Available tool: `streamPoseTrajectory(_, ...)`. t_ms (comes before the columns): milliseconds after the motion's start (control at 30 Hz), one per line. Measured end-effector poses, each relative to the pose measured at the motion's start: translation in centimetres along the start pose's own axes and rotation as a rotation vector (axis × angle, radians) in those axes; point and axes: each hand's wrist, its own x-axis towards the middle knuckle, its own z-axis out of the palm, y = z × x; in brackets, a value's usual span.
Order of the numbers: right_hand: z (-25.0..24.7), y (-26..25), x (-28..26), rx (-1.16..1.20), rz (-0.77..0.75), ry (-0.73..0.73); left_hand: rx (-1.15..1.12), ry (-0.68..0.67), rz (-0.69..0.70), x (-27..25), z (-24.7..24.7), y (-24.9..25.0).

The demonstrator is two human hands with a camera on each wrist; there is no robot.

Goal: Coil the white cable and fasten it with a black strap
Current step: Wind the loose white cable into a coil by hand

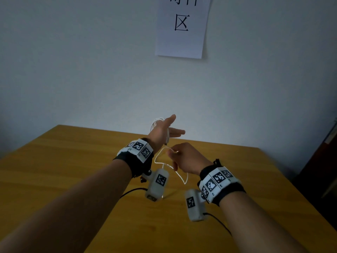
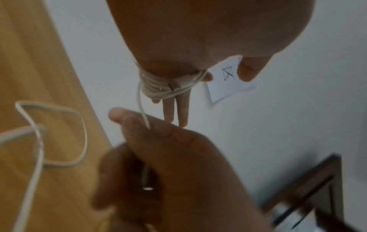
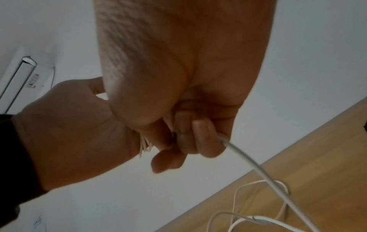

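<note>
The white cable (image 1: 158,155) is partly wound in several turns (image 2: 158,84) round my left hand (image 1: 170,127). That hand is raised above the table with its fingers (image 2: 179,108) straight and its thumb out. One connector end (image 2: 175,85) lies on the turns. A short stretch of cable runs from the turns to my right hand (image 1: 174,153), which pinches the cable (image 2: 144,116) with curled fingers (image 3: 204,138) just below the left hand. The slack (image 3: 256,166) hangs in loose loops down to the wooden table (image 1: 73,161). I see no black strap in any view.
Black leads (image 1: 131,191) from the wrist cameras trail over the table's near part. A paper sign (image 1: 182,28) hangs on the pale wall behind. Dark furniture (image 1: 324,161) stands past the table's right edge.
</note>
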Motion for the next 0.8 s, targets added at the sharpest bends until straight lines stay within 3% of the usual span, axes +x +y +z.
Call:
streamPoseTrajectory(167, -0.4, -0.1, -0.2, 0.028, 0.095, -0.017, 0.667, 0.068, 0.094, 0.1, -0.8, -2.4)
streamPoseTrajectory(267, -0.9, 0.1, -0.3, -0.024, 0.072, -0.004, 1.014, 0.08, 0.051, 0.1, -1.8, -3.6)
streamPoseTrajectory(467, -2.2, 0.8, -0.2, -0.009, 0.039, 0.124, 1.266, -0.028, 0.06, -0.2, -3.2, -4.8)
streamPoseTrajectory(600, -2.8, 1.2, -0.1, -0.026, 0.031, 0.222, 1.206, -0.148, -0.079, -0.7, -2.5, -4.3)
streamPoseTrajectory(700, -2.9, 1.6, 0.3, -0.06, 0.007, 0.306, 0.9, -0.204, -0.239, -0.7, -2.2, -3.7)
streamPoseTrajectory(800, -2.7, 2.0, 0.5, -0.056, -0.03, 0.32, 0.565, -0.294, -0.316, -0.7, -2.2, -3.0)
